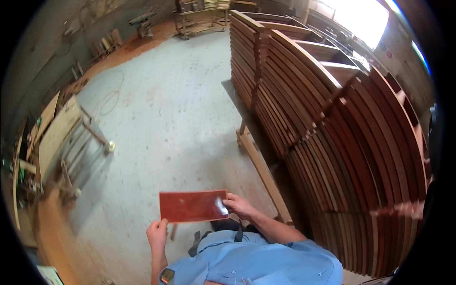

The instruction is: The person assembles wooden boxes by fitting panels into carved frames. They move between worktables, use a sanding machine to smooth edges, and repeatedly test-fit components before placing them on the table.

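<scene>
A glossy reddish-brown rectangular panel (192,206) with a thin pale edge is stretched out between my hands, in front of my body. My left hand (157,232) grips its lower left corner, thumb up against the edge. At the right end, my right hand (239,206) pinches the short side between thumb and fingers. A bright reflection lies on the panel's surface near my right hand. Whether the panel is stiff wood or a thinner sheet, I cannot tell.
Tall stacks of brown wooden frames (304,90) rise close on my right, above a wooden beam (263,173). To the left stands a wheeled cart (61,133) bearing boards. A loaded rack (202,19) is at the far end of the pale floor (161,104); a thin cable (111,97) lies there.
</scene>
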### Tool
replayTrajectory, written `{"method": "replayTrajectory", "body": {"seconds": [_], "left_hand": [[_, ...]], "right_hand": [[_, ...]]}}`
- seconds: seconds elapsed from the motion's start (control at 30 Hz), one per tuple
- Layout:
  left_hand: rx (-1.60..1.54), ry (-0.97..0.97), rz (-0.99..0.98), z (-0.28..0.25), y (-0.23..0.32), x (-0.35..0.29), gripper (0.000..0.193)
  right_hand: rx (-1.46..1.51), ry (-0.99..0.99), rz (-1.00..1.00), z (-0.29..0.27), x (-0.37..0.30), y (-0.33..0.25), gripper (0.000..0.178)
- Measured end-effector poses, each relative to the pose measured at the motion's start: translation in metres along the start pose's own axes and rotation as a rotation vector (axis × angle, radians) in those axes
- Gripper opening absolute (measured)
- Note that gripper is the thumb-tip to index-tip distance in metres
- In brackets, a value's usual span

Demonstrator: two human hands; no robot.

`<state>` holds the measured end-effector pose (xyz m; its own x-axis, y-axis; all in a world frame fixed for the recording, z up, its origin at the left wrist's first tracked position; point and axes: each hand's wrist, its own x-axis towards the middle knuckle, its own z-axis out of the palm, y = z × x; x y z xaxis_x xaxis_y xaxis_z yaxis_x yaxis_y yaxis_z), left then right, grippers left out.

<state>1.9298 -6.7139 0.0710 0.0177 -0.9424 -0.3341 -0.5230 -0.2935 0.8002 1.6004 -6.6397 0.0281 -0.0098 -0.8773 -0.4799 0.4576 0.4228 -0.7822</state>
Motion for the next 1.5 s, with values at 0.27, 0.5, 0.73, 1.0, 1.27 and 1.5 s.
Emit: {"method": "replayTrajectory", "body": {"seconds": [0.27,0.5,0.73,1.0,1.27,1.5], "left_hand": [[-0.225,0.089,-0.173,-0.01,0.096,0.273,0.029],[-0.166,-0.06,-0.062,0.033,0.207,0.574,0.03],[0.205,-0.27,0.366,0.086,0.402,0.872,0.039],[0.389,-0.213,0.391,0.157,0.559,1.171,0.037],[-0.552,-0.229,-0.097,0.124,0.664,1.425,0.012],[-0.924,-0.337,-0.207,0.182,0.814,1.721,0.021]], "right_hand": [[-0.155,-0.223,-0.074,0.056,0.3,-0.203,0.028],[-0.007,-0.164,0.003,0.038,0.538,-0.332,0.034],[0.278,0.125,-0.155,0.004,0.701,-0.511,0.038],[0.248,0.192,-0.134,-0.045,0.997,-0.673,0.037],[0.011,0.012,-0.119,-0.017,1.31,-0.873,0.037],[0.33,0.185,0.012,-0.028,1.542,-1.008,0.043]]}}
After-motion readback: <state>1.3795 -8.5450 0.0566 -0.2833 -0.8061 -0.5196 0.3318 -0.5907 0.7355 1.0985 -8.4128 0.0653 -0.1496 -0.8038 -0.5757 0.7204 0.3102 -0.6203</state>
